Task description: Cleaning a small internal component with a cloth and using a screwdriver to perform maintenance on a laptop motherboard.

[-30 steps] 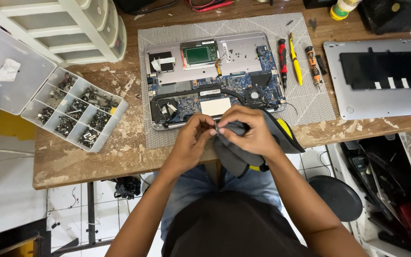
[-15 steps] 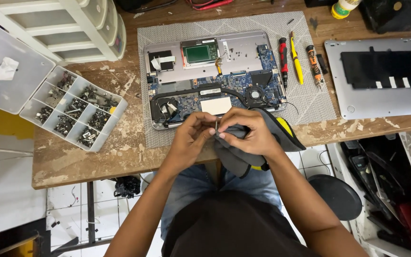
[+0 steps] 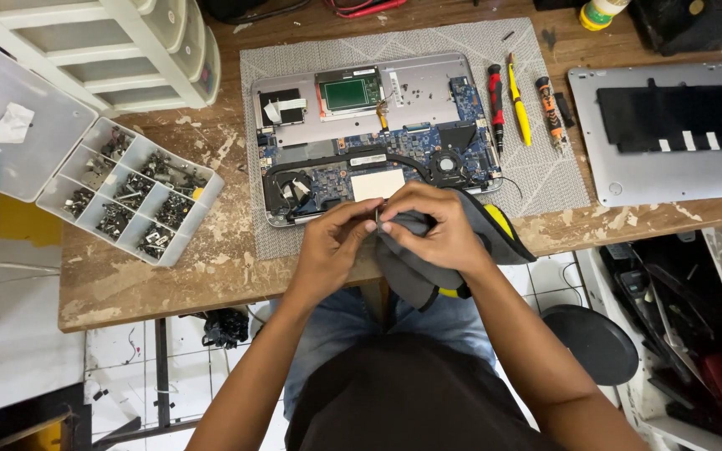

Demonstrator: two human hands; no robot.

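While both hands work, three screwdrivers lie

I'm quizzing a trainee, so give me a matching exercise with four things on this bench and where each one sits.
Things:
1. grey cloth
2. screw organiser
3. screwdrivers
4. silver cover panel

Places:
A. far right of the bench
B. left of the opened laptop
C. on the mat, right of the laptop
D. in the right hand

Pairs: 1-D, 2-B, 3-C, 4-A

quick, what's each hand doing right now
Left hand: closed, fingertips pinching a small dark part.
Right hand: closed, holding a grey and yellow cloth against that part.
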